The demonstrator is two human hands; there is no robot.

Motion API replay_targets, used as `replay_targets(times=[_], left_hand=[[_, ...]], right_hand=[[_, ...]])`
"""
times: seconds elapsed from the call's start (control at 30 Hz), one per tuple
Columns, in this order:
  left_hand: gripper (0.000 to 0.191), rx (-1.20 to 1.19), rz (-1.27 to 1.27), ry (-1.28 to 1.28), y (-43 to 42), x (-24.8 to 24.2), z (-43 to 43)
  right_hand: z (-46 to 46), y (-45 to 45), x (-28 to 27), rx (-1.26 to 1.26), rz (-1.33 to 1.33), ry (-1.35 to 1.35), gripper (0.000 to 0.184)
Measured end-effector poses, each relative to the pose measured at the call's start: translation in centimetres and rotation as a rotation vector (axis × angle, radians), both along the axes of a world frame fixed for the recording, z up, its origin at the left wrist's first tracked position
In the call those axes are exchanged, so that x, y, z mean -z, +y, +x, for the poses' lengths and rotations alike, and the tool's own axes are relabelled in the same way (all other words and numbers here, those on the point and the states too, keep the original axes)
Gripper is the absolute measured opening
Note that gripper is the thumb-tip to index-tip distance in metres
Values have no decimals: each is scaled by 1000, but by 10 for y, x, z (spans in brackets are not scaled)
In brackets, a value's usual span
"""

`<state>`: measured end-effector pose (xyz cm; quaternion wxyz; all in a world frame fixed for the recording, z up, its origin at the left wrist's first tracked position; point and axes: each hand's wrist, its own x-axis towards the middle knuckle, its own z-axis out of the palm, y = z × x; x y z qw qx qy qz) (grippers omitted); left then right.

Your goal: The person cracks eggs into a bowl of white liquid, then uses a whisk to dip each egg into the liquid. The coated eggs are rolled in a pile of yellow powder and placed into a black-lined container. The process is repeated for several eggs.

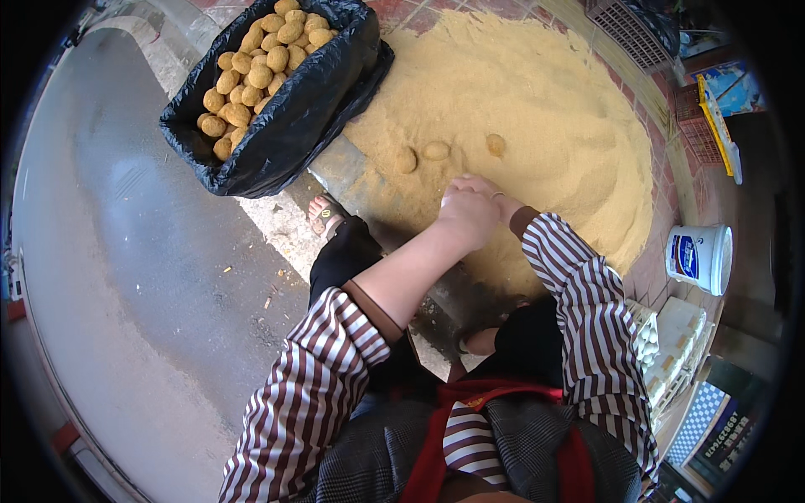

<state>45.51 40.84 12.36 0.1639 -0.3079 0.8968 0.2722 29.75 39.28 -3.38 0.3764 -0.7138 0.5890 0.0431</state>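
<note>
My left hand (pixel 470 217) and my right hand (pixel 489 187) are pressed together, fingers curled, above a broad, flat heap of tan, grainy material (pixel 541 94). Whatever lies between them is hidden by the left hand. Just beyond the hands, one coated egg (pixel 405 160) and another coated egg (pixel 436 150) rest on the heap. A third coated egg (pixel 495 144) sits partly sunk in it, a little to the right. At the upper left, a container lined with a black plastic bag (pixel 308 119) holds many eggs coated in the same tan stuff (pixel 260 77).
A white plastic bucket (pixel 698 259) stands at the right. Below it are trays of pale eggs (pixel 648 339) and stacked egg trays (pixel 682 324). Plastic crates (pixel 629 31) line the upper right. My sandalled foot (pixel 325 215) is by the black bag, at the edge of the paved road (pixel 170 251).
</note>
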Motion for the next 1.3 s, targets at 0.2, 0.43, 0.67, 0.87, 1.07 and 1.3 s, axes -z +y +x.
replay_targets(times=[0.2,0.43,0.67,0.87,1.07,1.3], left_hand=[[32,200,142,-188,33,9,-16],[39,258,159,-128,38,4,-11],[37,186,175,-135,34,-1,2],[43,237,233,-167,27,-8,17],[43,250,202,-241,27,5,17],[41,193,242,-211,23,3,24]], right_hand=[[36,-79,50,95,-338,268,46],[36,-111,48,538,-3,-48,40],[36,-120,33,1209,587,-1136,33],[67,-132,56,822,225,-484,41],[111,-125,48,394,117,443,70],[94,-107,51,486,67,-299,61]])
